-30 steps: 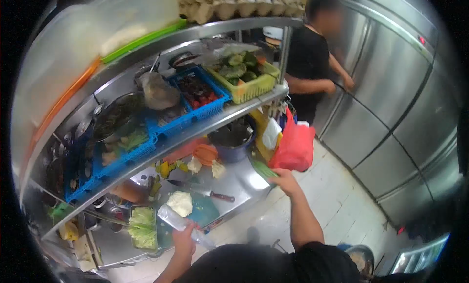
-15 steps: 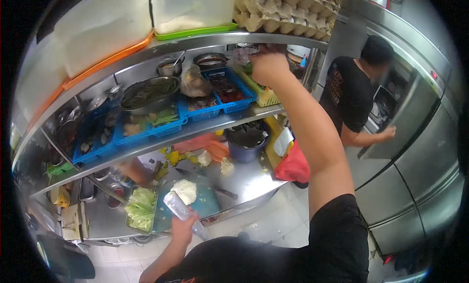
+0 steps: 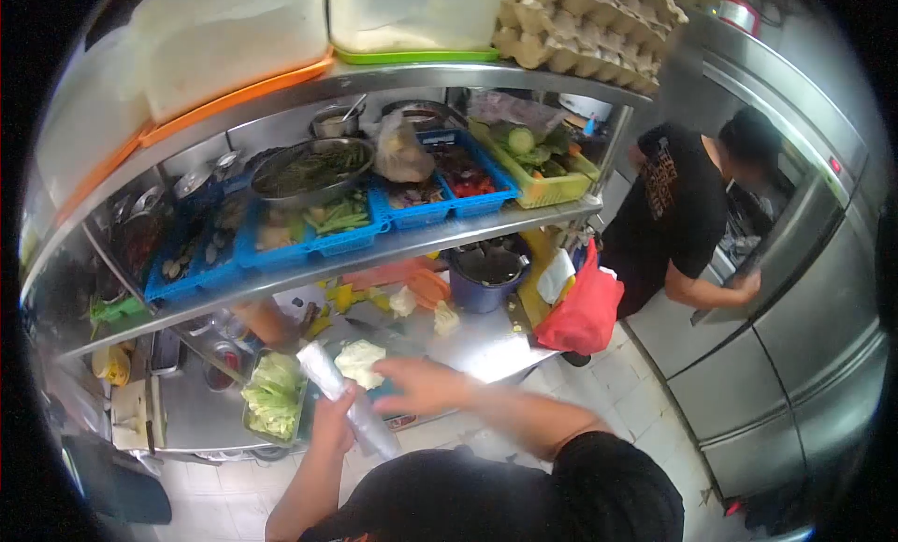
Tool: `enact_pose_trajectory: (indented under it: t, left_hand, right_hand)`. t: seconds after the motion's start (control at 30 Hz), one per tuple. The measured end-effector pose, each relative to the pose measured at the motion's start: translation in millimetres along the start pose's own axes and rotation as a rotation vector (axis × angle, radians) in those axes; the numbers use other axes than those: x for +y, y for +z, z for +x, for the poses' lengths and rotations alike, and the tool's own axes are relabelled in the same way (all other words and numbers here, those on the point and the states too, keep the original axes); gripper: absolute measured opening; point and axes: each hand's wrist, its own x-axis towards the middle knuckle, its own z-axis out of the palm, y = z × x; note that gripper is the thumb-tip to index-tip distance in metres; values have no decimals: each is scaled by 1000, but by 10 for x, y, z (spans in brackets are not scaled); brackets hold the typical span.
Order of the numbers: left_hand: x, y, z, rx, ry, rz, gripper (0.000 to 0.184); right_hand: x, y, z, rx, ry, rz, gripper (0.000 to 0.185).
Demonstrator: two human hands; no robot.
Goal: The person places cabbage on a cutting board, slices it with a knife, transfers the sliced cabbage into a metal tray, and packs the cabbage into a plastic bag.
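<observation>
My left hand [image 3: 335,422] is wrapped round a roll of clear plastic film [image 3: 367,430], held slantwise at the counter's front edge. Over the cutting board, my right hand [image 3: 418,385] has its fingers apart and holds nothing; it is slightly blurred. Just beyond its fingertips lies a pale piece of cabbage [image 3: 359,363]. A tray of leafy greens [image 3: 273,398] stands left of the roll. The knife on the board is mostly hidden.
Above the counter, a steel shelf [image 3: 449,231] holds blue baskets [image 3: 482,202] and a yellow-green basket [image 3: 552,188] of vegetables. A red bag [image 3: 585,308] hangs at the right. Another person [image 3: 678,205] leans into an open fridge [image 3: 790,252].
My right hand held green stalks, reached up to the yellow-green basket, then came down over the board without them. The other person opened the fridge. The view has shifted.
</observation>
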Motion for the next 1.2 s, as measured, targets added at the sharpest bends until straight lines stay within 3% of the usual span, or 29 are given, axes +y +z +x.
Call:
enact_pose_trajectory:
  t: [0.07, 0.13, 0.17, 0.27, 0.3, 0.4, 0.43, 0.5, 0.63, 0.73, 0.83, 0.97, 1.07, 1.1, 1.2]
  left_hand:
    - [31, 119, 103, -102, -169, -216, 34]
    - [-14, 141, 315, -132, -254, -299, 38]
    - [-25, 143, 357, -308, -352, -386, 48]
    - [-192, 213, 405, -191, -331, -306, 51]
    - [-290, 112, 463, -292, -290, -343, 55]
    - [-411, -17, 618, -508, -166, -454, 68]
    - [-329, 115, 499, -542, -128, -478, 73]
    - [-253, 218, 436, -582, -78, -480, 95]
    - [-76, 270, 275, -710, -151, -411, 103]
    - [-85, 264, 282, -634, -75, -315, 101]
    - [-282, 92, 539, -623, -142, -312, 91]
    - [-174, 477, 390, -659, -222, -355, 76]
    - [-238, 609, 333, -610, -281, -362, 62]
    - [-298, 554, 408, -616, -295, -341, 59]
    - [-181, 868, 199, -503, -260, -278, 52]
  right_hand:
    - [-18, 551, 35, 2, 184, 82, 67]
    - [-16, 715, 98, 116, 279, 52, 56]
    - [18, 688, 127, 184, 333, 33, 52]
    - [318, 506, 235, -36, 345, -40, 41]
    - [386, 523, 235, 75, 260, -39, 31]
    - [32, 75, 126, 88, 228, 823, 24]
    - [-12, -37, 106, 60, 239, 933, 19]
    - [-122, -290, -2, 87, 107, 863, 20]
    - [-347, -1024, -429, 265, -72, 647, 20]
    - [-297, -1453, -665, 492, -125, 764, 21]
    - [-339, -1745, -817, 728, -83, 764, 20]
    - [-275, -1772, -883, 935, -151, 664, 21]
    - [-351, -1825, -959, 1098, -265, 868, 22]
    - [-345, -1839, -963, 1218, -182, 896, 22]
    - [-401, -1883, -1031, 1302, -308, 1299, 22]
